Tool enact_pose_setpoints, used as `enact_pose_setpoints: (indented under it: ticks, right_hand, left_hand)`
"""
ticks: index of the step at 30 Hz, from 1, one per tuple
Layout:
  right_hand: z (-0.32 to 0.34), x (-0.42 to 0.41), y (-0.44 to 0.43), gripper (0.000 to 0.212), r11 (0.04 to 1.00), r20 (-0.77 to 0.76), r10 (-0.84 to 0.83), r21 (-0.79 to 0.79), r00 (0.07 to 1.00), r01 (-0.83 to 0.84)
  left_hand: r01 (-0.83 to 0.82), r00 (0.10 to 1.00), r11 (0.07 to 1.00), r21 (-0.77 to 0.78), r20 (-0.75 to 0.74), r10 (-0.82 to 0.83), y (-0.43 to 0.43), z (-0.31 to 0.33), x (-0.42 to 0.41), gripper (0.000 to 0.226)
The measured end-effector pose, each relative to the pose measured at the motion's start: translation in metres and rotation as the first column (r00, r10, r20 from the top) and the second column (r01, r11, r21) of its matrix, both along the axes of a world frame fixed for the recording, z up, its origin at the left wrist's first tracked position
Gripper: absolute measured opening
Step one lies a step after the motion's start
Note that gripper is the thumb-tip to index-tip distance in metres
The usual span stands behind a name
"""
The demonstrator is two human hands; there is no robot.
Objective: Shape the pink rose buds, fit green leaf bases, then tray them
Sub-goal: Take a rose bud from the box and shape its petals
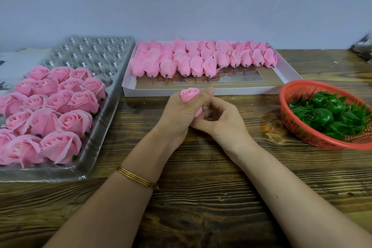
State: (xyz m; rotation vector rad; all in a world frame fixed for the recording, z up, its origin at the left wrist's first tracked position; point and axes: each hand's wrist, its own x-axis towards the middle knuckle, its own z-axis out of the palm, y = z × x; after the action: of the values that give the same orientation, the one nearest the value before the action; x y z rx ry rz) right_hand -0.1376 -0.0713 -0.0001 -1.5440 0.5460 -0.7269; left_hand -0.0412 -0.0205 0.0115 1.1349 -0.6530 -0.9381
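Observation:
My left hand (182, 110) grips a pink rose bud (188, 94) upright at the middle of the table, its top showing above my fingers. My right hand (220, 120) is curled against the bud's lower end, where a bit of pink (198, 112) shows between the fingers. A white box lid (225, 89) behind my hands holds rows of unshaped pink buds (201, 58) lying on their sides. At the left, a clear plastic tray (100, 54) holds several finished roses (52, 111). A red basket (306, 135) at the right holds green leaf bases (330, 116).
The wooden table (201, 197) runs to a pale wall behind. A white patterned sheet (12, 64) lies at the far left beside the tray. A dark metallic object (362, 47) sits at the far right edge. The tray's rear cells stand bare.

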Motion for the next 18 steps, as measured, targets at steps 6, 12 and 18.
enact_pose_setpoints:
  ticks: [6,12,18]
  right_hand:
    - [-0.003,0.002,0.002,0.021,0.993,-0.017,-0.077,-0.086,0.997,0.075]
    - [-0.006,0.001,0.000,0.013,0.991,-0.054,-0.078,-0.109,0.996,0.071]
    - [0.000,0.000,-0.002,0.016,0.992,-0.016,-0.095,0.079,0.995,0.096]
  left_hand:
    - [-0.022,1.000,1.000,-0.001,0.005,0.022,-0.003,-0.006,0.001,0.024]
    - [0.016,0.999,0.999,-0.030,0.034,-0.015,-0.003,-0.009,0.004,0.018]
    - [-0.070,0.982,0.997,-0.009,0.177,0.071,-0.002,-0.011,0.003,0.021]
